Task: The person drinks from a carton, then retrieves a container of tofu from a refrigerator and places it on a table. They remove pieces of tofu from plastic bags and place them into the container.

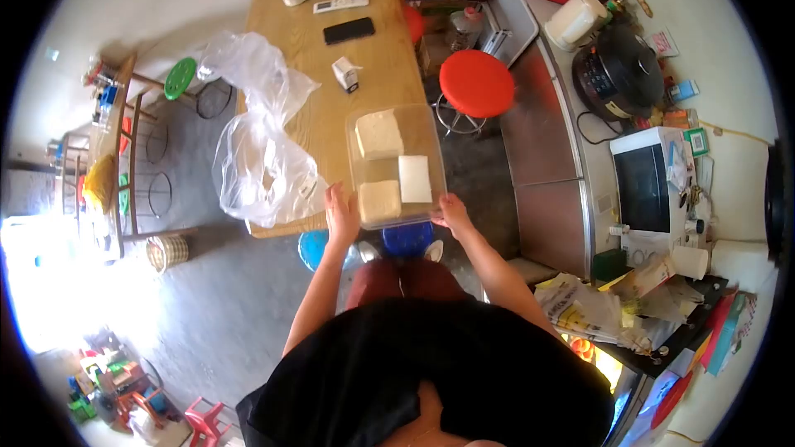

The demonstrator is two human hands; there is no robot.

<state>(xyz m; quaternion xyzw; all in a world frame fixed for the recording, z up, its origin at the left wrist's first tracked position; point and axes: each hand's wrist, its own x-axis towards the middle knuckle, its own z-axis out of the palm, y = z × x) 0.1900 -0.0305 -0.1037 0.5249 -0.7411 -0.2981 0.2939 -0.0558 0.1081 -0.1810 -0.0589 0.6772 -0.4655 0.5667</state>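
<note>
Both hands are on it! The left hand [341,213] clasps the near left side of the clear rectangular plastic tub [418,128], fingers stretched up its wall. The right hand [453,213] curls closed round the near right corner. Three pale square blocks [379,134] lie loose inside, two cream and one whiter. The tub hangs at the near right corner of the long wooden table [315,58], jutting past the edge. Whether it is lifted or resting, I cannot tell. A crumpled clear plastic bag [261,157] sprawls just beside it along the left edge.

Here's the danger as I read it: smooth plastic, a hold only at the near end, the far end unsupported. Let one hand slip and the tub tips, the blocks slide and go over the corner towards the blue round stool [407,240] below. A swinging left arm could also drag that bag.
</note>
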